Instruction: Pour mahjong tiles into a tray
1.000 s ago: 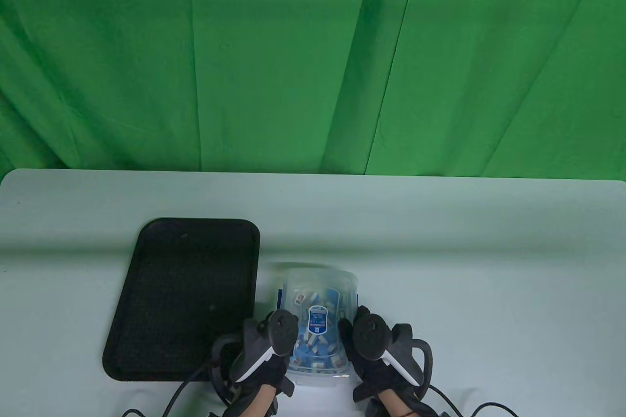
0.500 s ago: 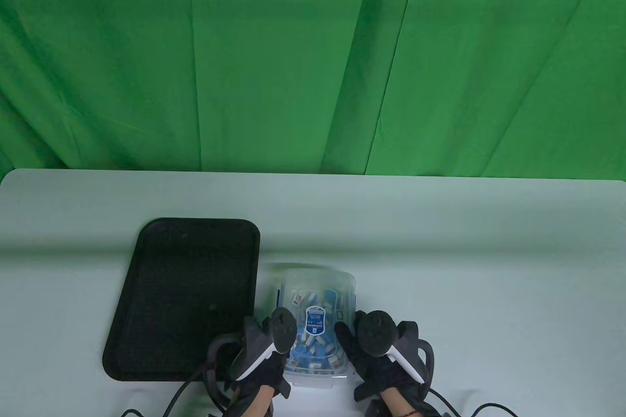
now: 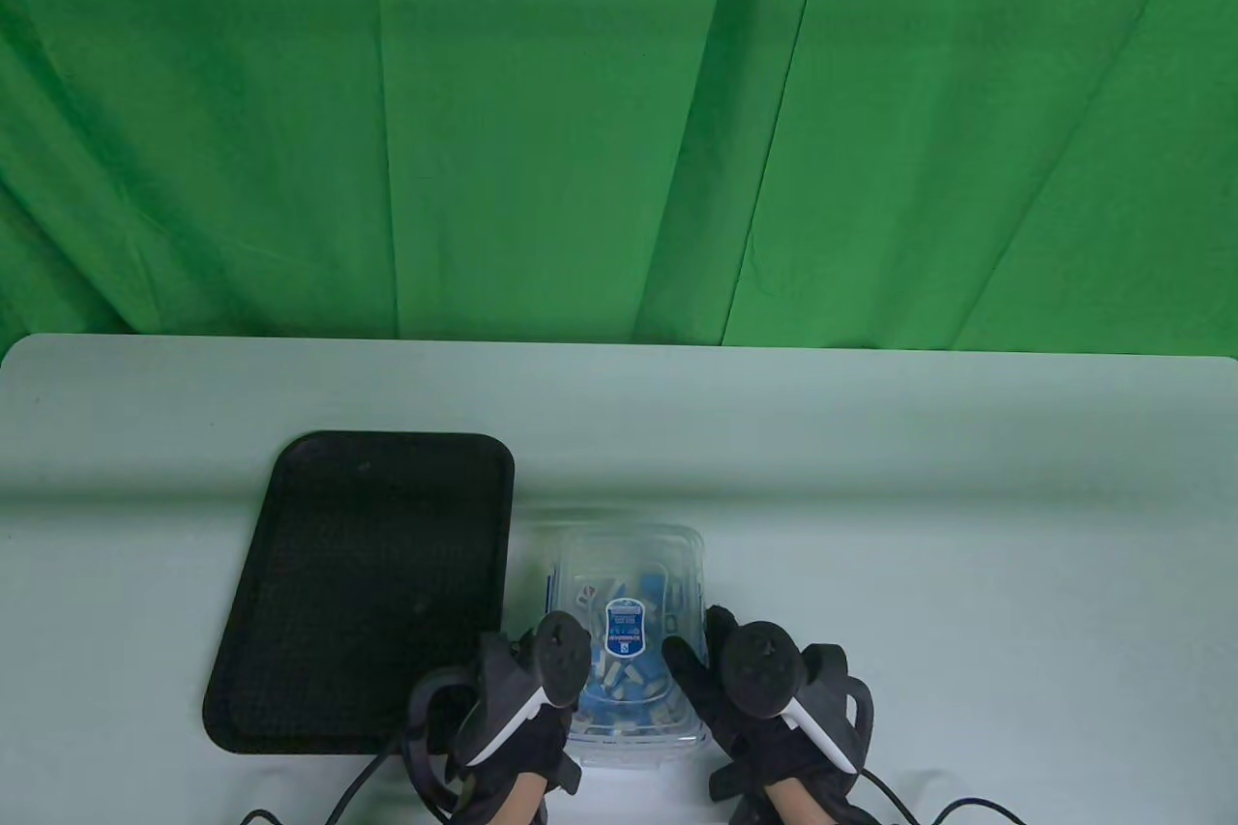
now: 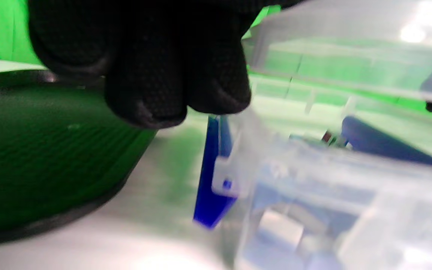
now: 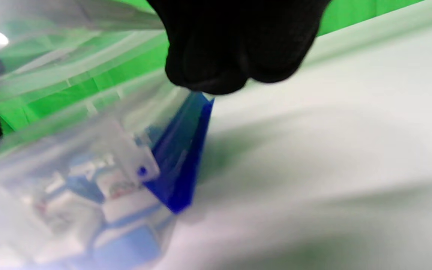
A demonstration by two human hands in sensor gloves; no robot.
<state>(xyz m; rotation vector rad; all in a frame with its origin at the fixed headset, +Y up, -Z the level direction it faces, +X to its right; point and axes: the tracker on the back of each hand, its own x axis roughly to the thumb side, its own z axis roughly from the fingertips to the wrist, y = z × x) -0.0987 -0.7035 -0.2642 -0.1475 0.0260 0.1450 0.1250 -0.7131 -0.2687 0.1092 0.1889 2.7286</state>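
A clear plastic box (image 3: 624,574) of blue and white mahjong tiles (image 3: 631,682) stands just right of the black tray (image 3: 368,574). My left hand (image 3: 542,680) is at the box's left side and my right hand (image 3: 745,685) at its right side. In the left wrist view my bunched fingertips (image 4: 174,93) rest on the top end of a blue latch (image 4: 210,180). In the right wrist view my fingertips (image 5: 223,71) touch the top of the other blue latch (image 5: 180,157). The clear lid (image 4: 351,56) sits over the tiles (image 5: 126,210); whether it is lifted I cannot tell.
The tray (image 4: 51,157) has nothing in it and lies close to the box's left wall. The pale table (image 3: 967,525) runs right of the box. A green curtain (image 3: 619,109) hangs behind the table. Glove cables trail at the near edge.
Both hands have slid a little toward the near edge, the right one also outward to the right. The box's lid and far edge have shifted slightly.
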